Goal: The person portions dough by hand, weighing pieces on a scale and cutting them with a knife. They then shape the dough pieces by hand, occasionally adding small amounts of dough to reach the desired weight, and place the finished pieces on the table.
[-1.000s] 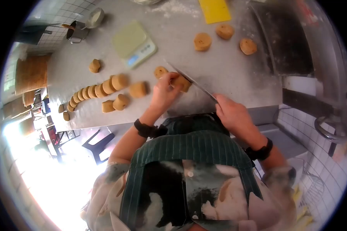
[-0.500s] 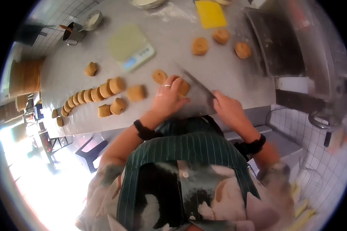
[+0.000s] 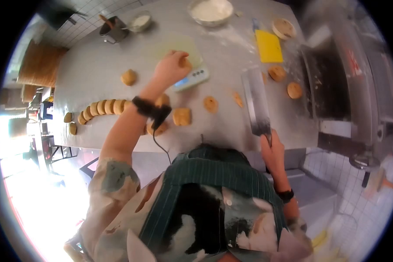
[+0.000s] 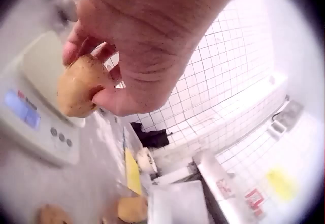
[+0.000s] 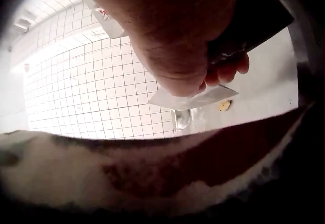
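The left hand [image 3: 172, 67] is over the kitchen scale [image 3: 196, 77]; in the left wrist view its fingers and thumb pinch a tan dough piece [image 4: 81, 86] above the scale's plate [image 4: 43, 64]. The right hand [image 3: 273, 150] grips the handle of a wide-bladed knife [image 3: 256, 100], which lies over the table right of a thin dough scrap [image 3: 237, 99]. Nearer the middle are a round dough piece [image 3: 210, 104] and a blockish one [image 3: 181, 116]. The right wrist view shows the right hand [image 5: 177, 41] curled round the dark handle.
A curved row of dough pieces [image 3: 101, 107] runs left, partly behind the left forearm. Beyond stand a bowl of white powder [image 3: 210, 10], a metal pot [image 3: 112, 30] and a yellow scraper [image 3: 269, 46]. More dough pieces [image 3: 294, 90] sit at the right, beside a dark tray [image 3: 332, 83].
The left hand has left the dough beside the knife and moved over the scale with a piece. The knife has swung away to the right, its blade pointing up the table. The head view has shifted.
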The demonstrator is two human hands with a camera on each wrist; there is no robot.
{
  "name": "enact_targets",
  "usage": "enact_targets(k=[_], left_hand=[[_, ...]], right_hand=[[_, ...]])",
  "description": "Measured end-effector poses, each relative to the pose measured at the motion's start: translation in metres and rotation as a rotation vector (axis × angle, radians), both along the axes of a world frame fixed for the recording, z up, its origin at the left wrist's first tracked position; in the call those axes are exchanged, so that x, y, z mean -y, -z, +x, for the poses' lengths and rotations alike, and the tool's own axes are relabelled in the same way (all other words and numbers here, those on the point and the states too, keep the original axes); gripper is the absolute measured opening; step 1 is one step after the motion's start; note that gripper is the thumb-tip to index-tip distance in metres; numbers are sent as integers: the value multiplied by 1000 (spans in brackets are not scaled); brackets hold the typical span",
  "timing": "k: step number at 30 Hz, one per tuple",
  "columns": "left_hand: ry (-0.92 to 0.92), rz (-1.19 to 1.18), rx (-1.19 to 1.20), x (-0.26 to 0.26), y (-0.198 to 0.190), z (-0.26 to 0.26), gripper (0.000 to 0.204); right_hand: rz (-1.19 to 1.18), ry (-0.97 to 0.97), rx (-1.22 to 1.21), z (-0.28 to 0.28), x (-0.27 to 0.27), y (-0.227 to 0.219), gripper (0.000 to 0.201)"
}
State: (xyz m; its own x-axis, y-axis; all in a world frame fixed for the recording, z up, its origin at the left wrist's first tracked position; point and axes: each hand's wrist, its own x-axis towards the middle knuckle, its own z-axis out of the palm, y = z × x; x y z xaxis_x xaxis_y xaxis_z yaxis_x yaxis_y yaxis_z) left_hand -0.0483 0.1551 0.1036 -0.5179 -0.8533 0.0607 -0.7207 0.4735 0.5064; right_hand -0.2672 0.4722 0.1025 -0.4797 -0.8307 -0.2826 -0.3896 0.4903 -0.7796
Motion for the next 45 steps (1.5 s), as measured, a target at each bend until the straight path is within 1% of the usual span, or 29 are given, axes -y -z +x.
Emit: enact_targets(k=[1, 2, 3, 4, 5, 6, 7, 9, 10, 12, 14, 15, 16, 17, 18, 20, 23, 28, 31, 33, 35, 36, 37, 38, 39, 40, 42, 43, 45], left_hand=[[-16, -14, -3, 18, 4, 3, 44], [5, -56, 98, 34, 8, 2, 45], [29, -92, 199, 45, 14, 1, 46], [22, -94, 193, 50, 21, 0, 46], [63, -90, 236, 54, 27, -3, 46], [106, -87, 277, 58, 31, -5, 46], [103, -85, 267, 62, 33, -4, 46], [142, -32, 42, 65, 37, -3, 45], [139, -25, 34, 60, 32, -5, 45], [101, -285, 92, 26, 11, -13, 40], [248, 69, -121, -24, 11, -19, 35], [419, 140, -78, -42, 29, -31, 34], [587, 206, -33, -59, 50, -43, 32], [686, 5, -15, -78, 55, -51, 30], [780, -199, 7, -96, 58, -58, 28], [740, -239, 32, -117, 71, -77, 25], [715, -280, 90, -121, 78, -83, 18], [726, -277, 172, -124, 70, -67, 8], [650, -283, 126, -128, 73, -62, 9], [579, -227, 75, -131, 71, -64, 11], [560, -221, 90, -132, 71, -66, 14], [552, -212, 98, -132, 71, -67, 17], [549, -215, 104, -132, 64, -66, 17], [496, -182, 157, -132, 56, -63, 17], [444, -147, 209, -131, 51, -60, 18], [445, -148, 217, -127, 50, -55, 18], [323, -187, 236, -112, 49, -42, 27], [325, -190, 242, -108, 52, -36, 27], [388, -18, 173, -100, 61, -26, 34]], right_hand=[[-5, 48, 19, 4, -2, 5, 28], [-6, 100, 38, 10, -2, 6, 26], [-12, 90, 32, 16, 0, 2, 26], [17, 129, 99, 22, 2, -6, 26], [48, 170, 165, 27, 3, -11, 25], [46, 167, 156, 31, 3, -11, 25], [42, 180, 140, 34, 1, -11, 24], [45, 192, 115, 38, -2, -9, 22], [30, 212, 115, 40, -4, -8, 21], [23, 224, 111, 43, -6, -7, 20], [-21, 295, 131, 45, -6, -6, 16], [-17, 275, 128, 45, -6, -6, 16], [-50, 307, 163, 46, -4, -5, 16], [-84, 339, 198, 45, -3, -4, 15], [-88, 318, 195, 43, -4, -4, 15], [-109, 286, 149, 38, -8, -3, 13], [-128, 249, 89, 29, -21, 3, 13], [-119, 251, 65, 21, -37, 7, 15], [-91, 200, 48, 11, -45, 17, 18], [-71, 165, 30, 5, -46, 21, 20], [-20, 105, -43, -1, -47, 21, 25], [-25, 99, -38, -5, -47, 24, 25], [-38, 54, -84, -9, -48, 28, 26], [-51, 12, -131, -12, -49, 30, 28], [-53, 12, -124, -14, -49, 32, 28], [-62, -4, -102, -17, -50, 33, 28], [-76, -18, -72, -20, -49, 34, 28], [-74, -40, -86, -21, -48, 31, 28], [-74, -56, -99, -26, -49, 32, 29]])
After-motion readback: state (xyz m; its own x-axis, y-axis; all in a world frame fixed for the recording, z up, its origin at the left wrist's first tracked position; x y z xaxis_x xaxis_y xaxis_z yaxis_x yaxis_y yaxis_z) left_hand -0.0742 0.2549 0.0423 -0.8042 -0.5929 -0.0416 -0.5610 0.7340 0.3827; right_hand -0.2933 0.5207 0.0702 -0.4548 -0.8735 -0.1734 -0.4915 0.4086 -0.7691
